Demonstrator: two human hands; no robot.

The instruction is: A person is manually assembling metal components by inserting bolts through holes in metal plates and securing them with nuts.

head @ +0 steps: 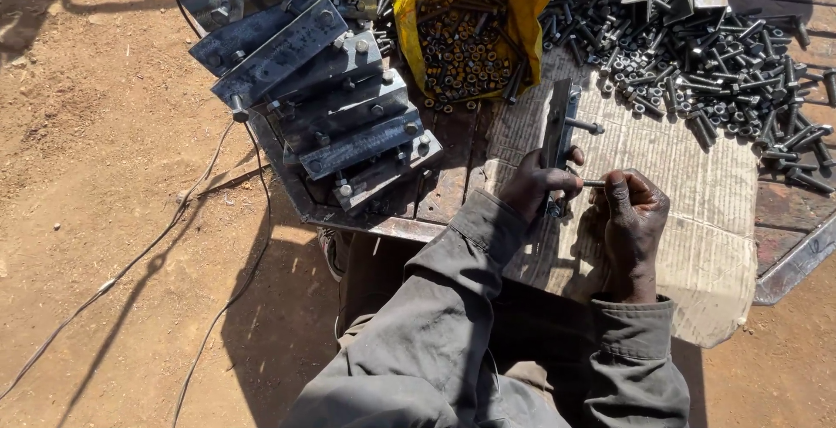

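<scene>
My left hand (538, 186) grips a dark steel plate (556, 123) that stands on edge on the cardboard. One bolt (585, 125) sticks out of the plate's upper part to the right. My right hand (632, 219) holds a second bolt (594, 183) by its end, its tip at the plate just beside my left fingers. Both sleeves are grey.
A stack of bolted steel plates (322, 71) lies at the left on a metal tray (366, 221). A yellow bag of nuts (466, 27) stands open behind. Loose bolts (714, 62) are heaped at the right. Worn cardboard (688, 210) covers the tray; cables (131, 262) cross the dirt.
</scene>
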